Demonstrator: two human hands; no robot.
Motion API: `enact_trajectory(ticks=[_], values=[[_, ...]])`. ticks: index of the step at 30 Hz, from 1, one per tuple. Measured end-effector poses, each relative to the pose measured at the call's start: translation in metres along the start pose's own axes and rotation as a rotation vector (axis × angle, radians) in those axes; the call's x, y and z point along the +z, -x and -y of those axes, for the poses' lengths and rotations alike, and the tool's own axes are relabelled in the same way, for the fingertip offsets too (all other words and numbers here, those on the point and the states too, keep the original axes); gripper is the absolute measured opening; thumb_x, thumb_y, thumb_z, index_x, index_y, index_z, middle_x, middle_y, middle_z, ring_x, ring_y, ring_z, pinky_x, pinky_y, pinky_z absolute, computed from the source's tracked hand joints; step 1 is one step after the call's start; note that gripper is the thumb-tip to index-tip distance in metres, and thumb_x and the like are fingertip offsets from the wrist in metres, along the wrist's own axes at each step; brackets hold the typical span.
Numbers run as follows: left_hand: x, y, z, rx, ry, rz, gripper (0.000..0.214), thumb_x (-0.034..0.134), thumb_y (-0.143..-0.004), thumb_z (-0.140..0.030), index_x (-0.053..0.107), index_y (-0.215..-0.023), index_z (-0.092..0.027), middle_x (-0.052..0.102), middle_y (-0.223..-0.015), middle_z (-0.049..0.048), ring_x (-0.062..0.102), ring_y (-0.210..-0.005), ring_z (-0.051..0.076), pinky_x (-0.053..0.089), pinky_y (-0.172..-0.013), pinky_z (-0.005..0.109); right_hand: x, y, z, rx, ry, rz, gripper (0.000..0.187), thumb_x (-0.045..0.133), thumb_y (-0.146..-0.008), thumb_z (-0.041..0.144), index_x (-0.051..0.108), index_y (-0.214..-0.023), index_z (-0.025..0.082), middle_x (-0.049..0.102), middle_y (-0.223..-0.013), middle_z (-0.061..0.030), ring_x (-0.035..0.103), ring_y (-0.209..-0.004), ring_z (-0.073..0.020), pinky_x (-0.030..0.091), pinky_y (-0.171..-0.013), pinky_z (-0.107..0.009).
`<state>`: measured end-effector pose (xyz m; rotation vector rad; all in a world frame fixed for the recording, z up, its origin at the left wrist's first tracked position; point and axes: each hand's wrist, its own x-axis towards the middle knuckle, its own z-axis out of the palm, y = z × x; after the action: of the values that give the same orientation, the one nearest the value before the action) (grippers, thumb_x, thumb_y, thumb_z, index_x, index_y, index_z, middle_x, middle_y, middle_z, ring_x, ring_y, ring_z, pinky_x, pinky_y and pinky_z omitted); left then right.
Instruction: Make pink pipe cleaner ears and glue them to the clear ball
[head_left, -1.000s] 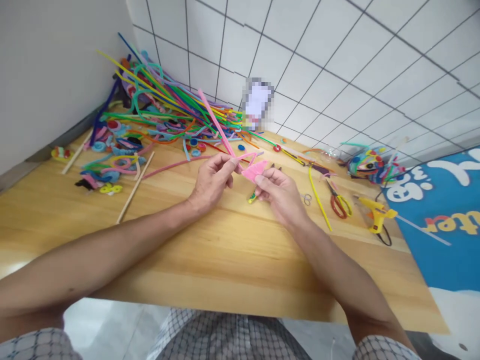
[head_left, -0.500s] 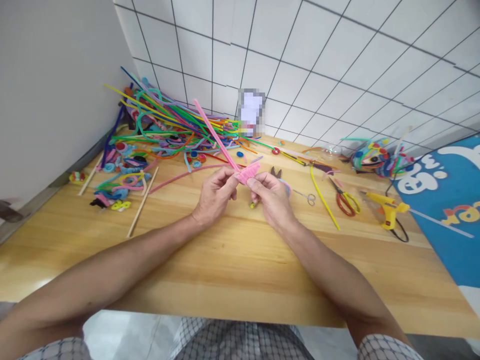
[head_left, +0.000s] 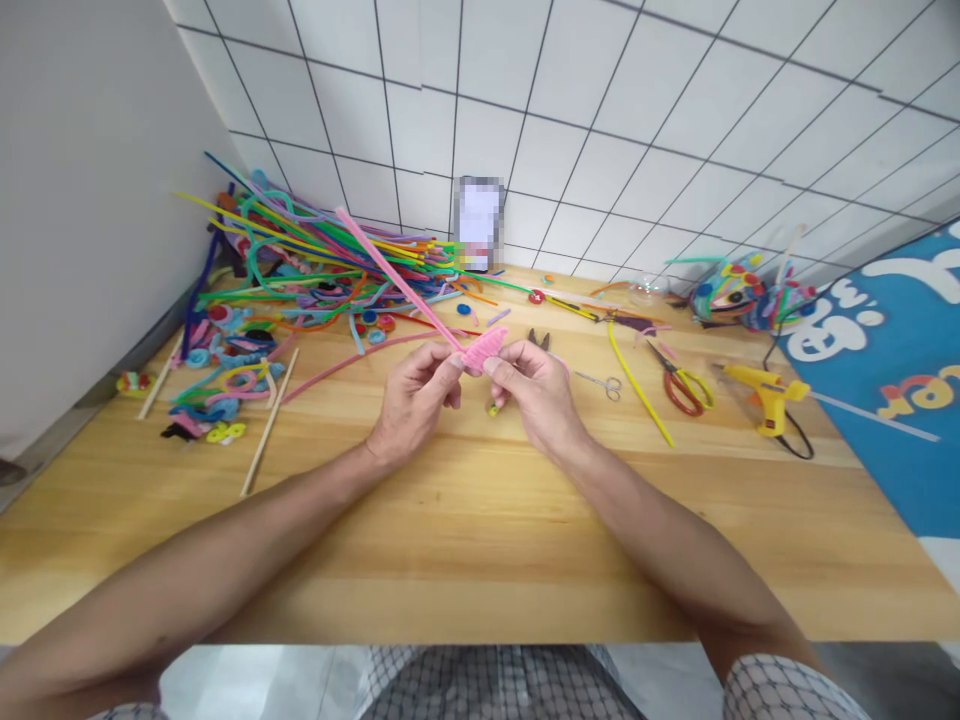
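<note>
Between my hands, above the wooden table, is a pink pipe-cleaner piece, bent into a flat, pointed, wing-like shape. A long straight pink stem runs from it up and to the left. My left hand pinches the piece where stem and shape meet. On its other side, my right hand grips the lower right edge between thumb and fingers. Pliers, partly covered, lie just behind my right hand. Beneath that hand shows a small yellow-green bit, too hidden to make out.
A heap of coloured pipe cleaners fills the back left. A phone leans on the tiled wall. To the right lie small scissors, a yellow pipe cleaner, red-and-yellow-handled scissors and a yellow glue gun. Wooden sticks lie left.
The view has shifted, so most things sit slightly further left. Both hands keep their hold on the pink piece, whose flat face now shows a little more; its stem leans further left.
</note>
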<state>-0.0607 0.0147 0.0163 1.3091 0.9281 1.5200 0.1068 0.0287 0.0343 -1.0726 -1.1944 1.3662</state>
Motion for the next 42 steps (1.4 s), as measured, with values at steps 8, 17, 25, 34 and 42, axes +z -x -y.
enact_trajectory(ticks=[8, 17, 25, 34, 42], values=[[0.001, 0.002, -0.001, 0.008, 0.057, 0.033, 0.035, 0.08, -0.094, -0.053, 0.072, -0.085, -0.02, 0.079, -0.083, 0.0031, 0.057, -0.05, 0.009, 0.049, -0.049, 0.023, 0.001, 0.006, 0.005, -0.021, -0.01, -0.001, 0.038, 0.093, -0.075, 0.052, 0.065, -0.078, 0.025, 0.071, -0.068, 0.0038, 0.063, -0.059, -0.0125, 0.052, -0.053, -0.024], [0.001, 0.002, -0.003, 0.002, 0.074, 0.052, 0.036, 0.08, -0.094, -0.054, 0.072, -0.085, -0.02, 0.082, -0.089, 0.0045, 0.057, -0.05, 0.009, 0.05, -0.05, 0.024, 0.002, 0.007, 0.004, -0.025, -0.013, -0.011, 0.037, 0.091, -0.076, 0.05, 0.063, -0.08, 0.026, 0.072, -0.067, 0.004, 0.064, -0.058, -0.0131, 0.054, -0.054, -0.025], [-0.002, 0.003, 0.002, 0.003, 0.089, 0.073, 0.032, 0.08, -0.096, -0.052, 0.074, -0.088, -0.021, 0.082, -0.091, 0.0042, 0.059, -0.052, 0.009, 0.049, -0.052, 0.024, 0.002, 0.007, 0.001, -0.092, -0.01, -0.01, 0.031, 0.087, -0.081, 0.046, 0.064, -0.079, 0.025, 0.071, -0.064, 0.0046, 0.062, -0.054, -0.0113, 0.052, -0.053, -0.024], [-0.008, 0.003, 0.006, 0.004, 0.014, 0.103, 0.032, 0.075, -0.1, -0.051, 0.074, -0.089, -0.021, 0.069, -0.072, -0.0013, 0.058, -0.053, 0.011, 0.049, -0.056, 0.026, 0.001, 0.008, 0.005, -0.113, 0.036, -0.009, 0.037, 0.088, -0.079, 0.053, 0.064, -0.078, 0.025, 0.071, -0.065, 0.0034, 0.058, -0.051, -0.0119, 0.05, -0.051, -0.026], [-0.012, 0.004, 0.012, -0.013, 0.027, 0.116, 0.028, 0.076, -0.101, -0.048, 0.07, -0.091, -0.023, 0.076, -0.084, 0.0007, 0.059, -0.056, 0.011, 0.05, -0.058, 0.027, -0.002, 0.008, 0.01, -0.119, 0.074, 0.026, 0.038, 0.089, -0.078, 0.055, 0.066, -0.076, 0.025, 0.063, -0.058, 0.0057, 0.055, -0.05, -0.0119, 0.046, -0.048, -0.025]])
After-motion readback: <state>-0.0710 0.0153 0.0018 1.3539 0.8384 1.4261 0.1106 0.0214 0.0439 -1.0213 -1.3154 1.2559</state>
